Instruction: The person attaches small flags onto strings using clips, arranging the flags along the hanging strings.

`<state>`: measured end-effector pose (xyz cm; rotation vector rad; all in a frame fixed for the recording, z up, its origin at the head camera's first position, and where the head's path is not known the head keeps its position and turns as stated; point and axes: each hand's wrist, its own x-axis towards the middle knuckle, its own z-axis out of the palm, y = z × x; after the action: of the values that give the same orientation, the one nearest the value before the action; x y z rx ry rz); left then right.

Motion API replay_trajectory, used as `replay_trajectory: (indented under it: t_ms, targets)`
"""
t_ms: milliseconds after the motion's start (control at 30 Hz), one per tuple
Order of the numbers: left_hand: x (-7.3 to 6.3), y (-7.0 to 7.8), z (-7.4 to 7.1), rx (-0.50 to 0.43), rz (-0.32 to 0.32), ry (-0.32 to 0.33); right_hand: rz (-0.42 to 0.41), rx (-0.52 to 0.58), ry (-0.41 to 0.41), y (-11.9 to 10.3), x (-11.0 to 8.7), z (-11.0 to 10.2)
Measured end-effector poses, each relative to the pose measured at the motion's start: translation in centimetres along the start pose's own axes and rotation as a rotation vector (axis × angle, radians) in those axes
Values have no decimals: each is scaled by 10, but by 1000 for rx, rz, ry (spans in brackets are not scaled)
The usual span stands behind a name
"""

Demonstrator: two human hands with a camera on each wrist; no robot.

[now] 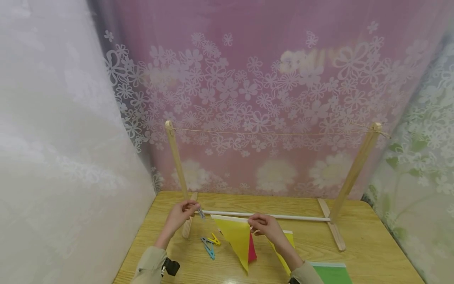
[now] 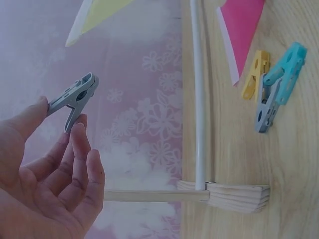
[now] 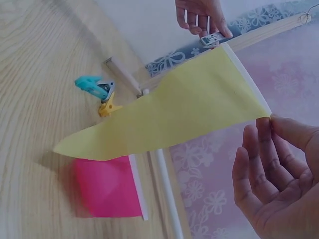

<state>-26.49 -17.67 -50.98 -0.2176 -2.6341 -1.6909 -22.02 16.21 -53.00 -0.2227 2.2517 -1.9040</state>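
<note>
My left hand [image 1: 181, 215] pinches a grey clothespin [image 2: 76, 96] by its handles between thumb and fingertips, raised over the table's left side. A yellow triangular pennant [image 3: 174, 104] with a white top edge hangs from my right hand [image 1: 267, 227], whose thumb and fingers pinch one top corner. Its point hangs down, and the other top corner is free, toward the clothespin. Behind the yellow pennant, a pink pennant [image 3: 109, 189] lies on the table [image 1: 198, 268]. Below my left hand lie a yellow clothespin [image 1: 214, 239], a blue clothespin [image 1: 210, 252] and a grey one [image 2: 267, 107], close together.
A wooden stand has a left post [image 1: 177, 165], a right post [image 1: 356, 173] and a white crossbar [image 1: 294, 217] low between them. A thin string [image 1: 266, 133] spans the post tops. Another yellow pennant [image 1: 288, 238] and a green pennant [image 1: 331, 273] lie at the right. Flowered curtains surround the table.
</note>
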Motion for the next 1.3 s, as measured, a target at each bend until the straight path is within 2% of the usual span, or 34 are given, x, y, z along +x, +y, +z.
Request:
replay_trajectory:
  t_ms: [233,400,600,833,1000,1300]
  targets:
    - [4,11,-9,-30,-17,0,-28,3,-2,-16,5,4]
    - [10,23,-19,-13,-5,3,-32,2,14,-25,10,4]
    - [20,40,-31,7,39,-13,-45,5,16,-39,16,4]
    - [29,63,-46,56,140,-16,-101,9,10,-56,23,3]
    - [35,81,-55,121,169,-5,-140,-31,2,-66,28,4]
    - [44,112,-69,170,223,13,-160,-39,19,-87,39,8]
